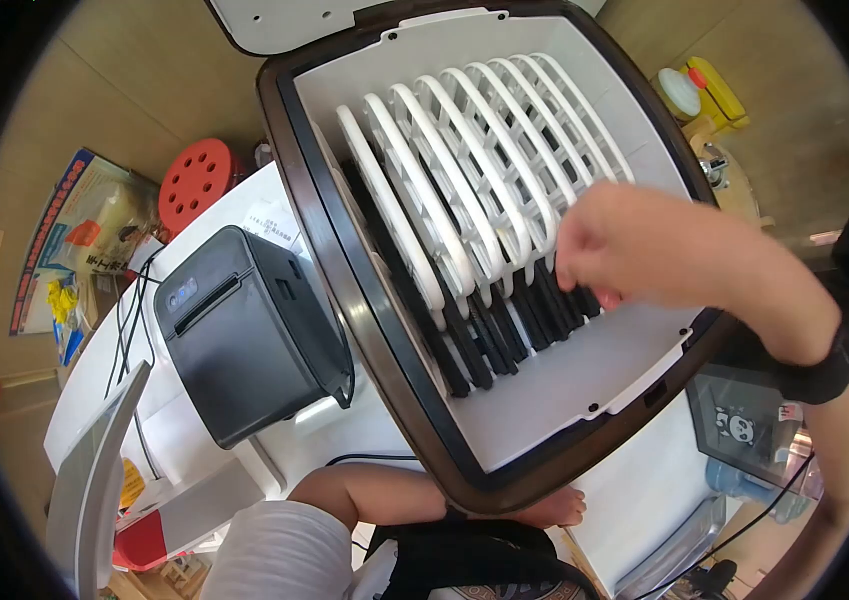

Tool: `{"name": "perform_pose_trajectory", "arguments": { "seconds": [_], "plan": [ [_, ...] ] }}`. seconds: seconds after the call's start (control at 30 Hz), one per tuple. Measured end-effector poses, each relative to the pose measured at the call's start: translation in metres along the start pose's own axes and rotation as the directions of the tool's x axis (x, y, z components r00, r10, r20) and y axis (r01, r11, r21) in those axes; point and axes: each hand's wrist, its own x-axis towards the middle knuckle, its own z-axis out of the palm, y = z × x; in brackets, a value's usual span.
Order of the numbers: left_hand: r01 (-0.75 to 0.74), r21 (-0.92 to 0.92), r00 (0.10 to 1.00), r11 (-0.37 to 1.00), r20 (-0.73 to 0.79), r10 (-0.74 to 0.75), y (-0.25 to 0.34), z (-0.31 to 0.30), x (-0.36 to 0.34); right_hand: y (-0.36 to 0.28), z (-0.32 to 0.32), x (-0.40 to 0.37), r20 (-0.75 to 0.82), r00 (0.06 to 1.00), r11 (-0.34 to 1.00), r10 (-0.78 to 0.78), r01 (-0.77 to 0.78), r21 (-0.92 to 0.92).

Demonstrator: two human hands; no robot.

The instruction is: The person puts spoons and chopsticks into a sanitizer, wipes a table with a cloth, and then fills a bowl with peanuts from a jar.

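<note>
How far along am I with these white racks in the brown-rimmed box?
Apparently well along: curved white plastic racks stand in a row inside the brown-rimmed, light-lined box, with thin black strips at their near ends. Your right hand is at the racks; its grip is unclear. Probably left: finishing there, then closing the white, dark-edged lid, which is open.

And here's the white desk point(634, 510), carrying the big open brown-rimmed box point(332, 262), tilted in this view; just beside it stands the black printer point(244, 350), a printed slip point(270, 222) by its corner.
</note>
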Motion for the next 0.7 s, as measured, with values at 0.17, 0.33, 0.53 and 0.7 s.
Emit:
{"name": "perform_pose_trajectory", "arguments": {
  "seconds": [0.17,0.33,0.53,0.7],
  "plan": [
    [0.005,-0.016,1.0,1.0,-0.02,-0.006,-0.001,0.003,-0.001,0.002,0.031,0.017,0.268,0.963,0.928,0.023,0.08,-0.364],
    [0.063,0.066,0.998,0.996,-0.009,-0.062,0.001,0.008,-0.001,0.0,0.042,0.024,0.218,0.966,0.888,-0.137,0.217,-0.404],
    [0.036,-0.093,0.998,0.995,-0.041,-0.04,-0.004,0.013,-0.001,-0.041,-0.023,-0.038,0.19,0.94,0.9,-0.284,0.33,-0.286],
    [-0.064,-0.057,0.988,0.996,-0.145,0.055,-0.033,0.041,-0.007,-0.069,-0.126,-0.106,-0.658,0.17,0.661,-0.734,0.4,-0.635]
  ]
}}
